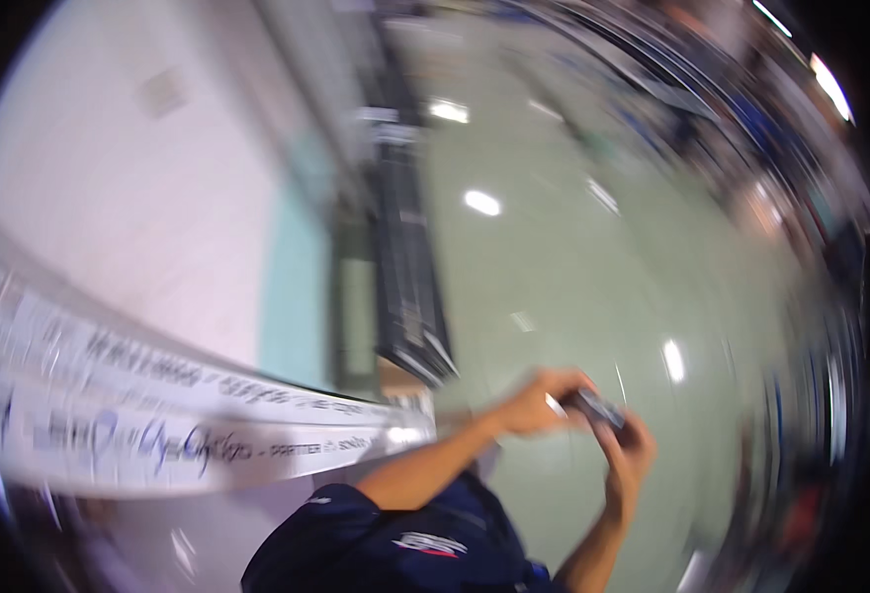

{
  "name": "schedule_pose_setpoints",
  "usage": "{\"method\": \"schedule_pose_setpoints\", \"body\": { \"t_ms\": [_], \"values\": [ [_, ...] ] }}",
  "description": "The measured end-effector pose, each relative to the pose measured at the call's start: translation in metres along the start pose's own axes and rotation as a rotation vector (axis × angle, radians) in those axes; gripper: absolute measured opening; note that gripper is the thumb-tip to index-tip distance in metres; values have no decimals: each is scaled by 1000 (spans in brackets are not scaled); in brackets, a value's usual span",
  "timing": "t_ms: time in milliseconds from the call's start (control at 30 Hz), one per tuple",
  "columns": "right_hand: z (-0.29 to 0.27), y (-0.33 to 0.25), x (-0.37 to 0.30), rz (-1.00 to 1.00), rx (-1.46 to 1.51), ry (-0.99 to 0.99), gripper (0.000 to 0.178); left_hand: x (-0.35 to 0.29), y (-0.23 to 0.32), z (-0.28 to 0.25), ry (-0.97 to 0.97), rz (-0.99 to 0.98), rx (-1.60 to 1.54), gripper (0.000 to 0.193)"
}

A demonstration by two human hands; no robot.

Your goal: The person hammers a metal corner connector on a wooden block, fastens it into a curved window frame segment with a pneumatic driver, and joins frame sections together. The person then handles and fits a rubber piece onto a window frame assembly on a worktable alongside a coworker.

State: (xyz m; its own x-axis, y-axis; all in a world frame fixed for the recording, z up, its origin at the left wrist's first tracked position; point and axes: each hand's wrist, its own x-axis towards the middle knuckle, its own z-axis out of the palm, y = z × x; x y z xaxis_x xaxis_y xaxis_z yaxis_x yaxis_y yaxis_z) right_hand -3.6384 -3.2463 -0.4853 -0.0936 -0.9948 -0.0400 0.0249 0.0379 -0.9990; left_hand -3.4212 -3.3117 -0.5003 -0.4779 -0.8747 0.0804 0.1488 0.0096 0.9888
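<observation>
Both hands meet in front of my body, over the floor to the right of the long white printed panel. Between them is a small dark grey object (pixel 596 406) with a pale edge; blur hides its kind. My left hand (pixel 539 402) is closed on its left end, next to a small whitish patch. At the opposite end, my right hand (pixel 634 448) has its fingers bent round it. Neither hand touches the panel.
The white panel (pixel 297 447), bearing print and handwriting, curves along my left. Beyond it lie a pale wall or board (pixel 158 208) and a long dark rail-like stack (pixel 407 247). Shiny greenish floor (pixel 564 267) spreads ahead; blurred equipment (pixel 801 158) lines the far right.
</observation>
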Motion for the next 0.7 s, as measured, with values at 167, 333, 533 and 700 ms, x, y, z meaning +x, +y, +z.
{"method": "schedule_pose_setpoints", "body": {
  "t_ms": [167,333,533,700],
  "values": [
    [-76,-64,245,-44,-244,-323,54,182,53,7,369,345,673,85],
    [-46,-285,383,-77,-214,-692,35,299,229,31,844,298,813,76],
    [-48,-336,479,120,-139,-960,39,393,234,24,989,238,821,48],
    [-79,-292,590,89,-207,-1182,44,449,181,24,1080,140,384,48]
  ]
}}
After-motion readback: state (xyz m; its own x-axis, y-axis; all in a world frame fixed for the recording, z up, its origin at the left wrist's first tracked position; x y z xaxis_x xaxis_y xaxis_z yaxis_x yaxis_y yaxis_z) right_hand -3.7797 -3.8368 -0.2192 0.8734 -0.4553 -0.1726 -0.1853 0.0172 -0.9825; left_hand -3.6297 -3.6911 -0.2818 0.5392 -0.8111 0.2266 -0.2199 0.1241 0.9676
